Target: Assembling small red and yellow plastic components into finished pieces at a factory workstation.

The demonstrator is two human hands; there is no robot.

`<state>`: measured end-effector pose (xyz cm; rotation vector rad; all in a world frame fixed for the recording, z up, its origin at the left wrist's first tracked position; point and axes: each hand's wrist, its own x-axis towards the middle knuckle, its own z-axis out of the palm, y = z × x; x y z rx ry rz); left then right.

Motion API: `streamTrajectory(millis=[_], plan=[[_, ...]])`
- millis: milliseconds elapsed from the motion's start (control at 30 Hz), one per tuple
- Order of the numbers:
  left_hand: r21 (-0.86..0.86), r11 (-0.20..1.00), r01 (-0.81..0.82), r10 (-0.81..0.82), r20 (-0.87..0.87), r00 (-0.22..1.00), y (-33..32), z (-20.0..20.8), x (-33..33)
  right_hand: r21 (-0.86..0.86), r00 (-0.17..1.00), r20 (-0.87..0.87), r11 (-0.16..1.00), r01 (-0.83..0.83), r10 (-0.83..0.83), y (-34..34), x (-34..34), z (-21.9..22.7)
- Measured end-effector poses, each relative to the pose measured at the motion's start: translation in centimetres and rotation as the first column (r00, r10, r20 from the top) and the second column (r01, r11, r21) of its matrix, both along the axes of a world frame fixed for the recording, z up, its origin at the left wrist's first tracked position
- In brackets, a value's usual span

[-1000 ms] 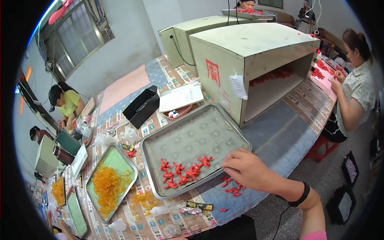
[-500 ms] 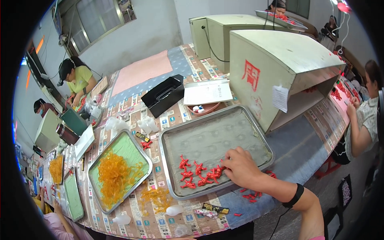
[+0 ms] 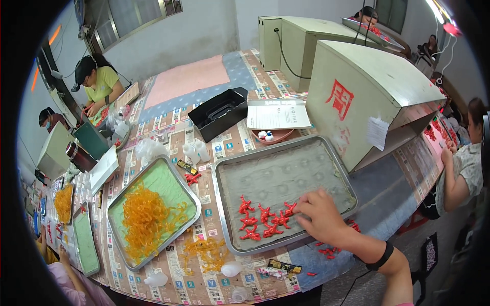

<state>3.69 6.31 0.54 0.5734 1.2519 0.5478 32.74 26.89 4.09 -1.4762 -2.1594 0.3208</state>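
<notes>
My right hand (image 3: 322, 217) hovers over the right part of a large grey-lined metal tray (image 3: 218, 204). Its fingers are bent, with thumb and forefinger apart. Just left of the fingertips stands a small red figure (image 3: 290, 208); whether they touch it I cannot tell. More red figures (image 3: 265, 213) are set out in short rows beside it, in the tray's lower left part. Partly behind my wrist, several loose red pieces (image 3: 329, 252) lie on a blue cloth (image 3: 326, 268). My left hand is out of the picture.
Left of the tray stands a green-lined tray (image 3: 191, 220) heaped with amber curly pieces (image 3: 140, 219). Small white bottles (image 3: 231, 269), a black bin (image 3: 217, 115), a notepad (image 3: 278, 116) and a large pale metal box (image 3: 352, 107) surround it. Co-workers sit left and right.
The view has shifted, moving the table's things somewhat right. My right hand's fingers have opened and drawn slightly away from the red figure they were at, which now stands among the others.
</notes>
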Motion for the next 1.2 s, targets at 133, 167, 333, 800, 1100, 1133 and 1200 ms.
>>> streamTrajectory(millis=[133, 167, 333, 800, 1100, 1133, 1200], plan=[[-0.005, 1.0, -0.018, 0.018, 0.03, 0.999, 0.0, -0.2, -0.1, -0.107, 0.988, -0.024, 0.982, -0.154, 0.152, -0.3, -0.3, 0.0], [0.0, 1.0, -0.017, 0.017, 0.031, 0.999, 0.1, -0.2, -0.2, -0.107, 0.987, -0.017, 0.981, -0.161, 0.16, -0.2, -0.2, 0.1], [-0.03, 0.999, 0.022, -0.022, -0.001, 1.0, 0.5, 0.6, -0.1, -0.071, 0.997, -0.052, 0.996, -0.052, 0.048, -2.0, 3.2, 3.7], [-0.077, 0.977, -0.197, 0.193, -0.054, 0.98, 0.2, 1.0, 1.4, 0.098, 0.841, -0.021, 0.836, 0.54, -0.541, -1.9, 27.8, -1.5], [-0.197, 0.95, -0.241, 0.234, -0.06, 0.97, 0.9, 0.1, 0.8, 0.131, 0.815, 0.189, 0.837, 0.531, -0.547, 11.1, 30.5, -2.9], [-0.226, 0.951, -0.209, 0.202, -0.054, 0.978, 0.9, 0.1, 0.7, 0.137, 0.826, 0.174, 0.844, 0.519, -0.536, 12.7, 30.6, -3.1], [-0.223, 0.956, -0.188, 0.18, -0.055, 0.982, 1.3, 0.0, 0.5, -0.084, 0.754, 0.439, 0.813, 0.576, -0.489, 15.5, 30.2, -1.9]])
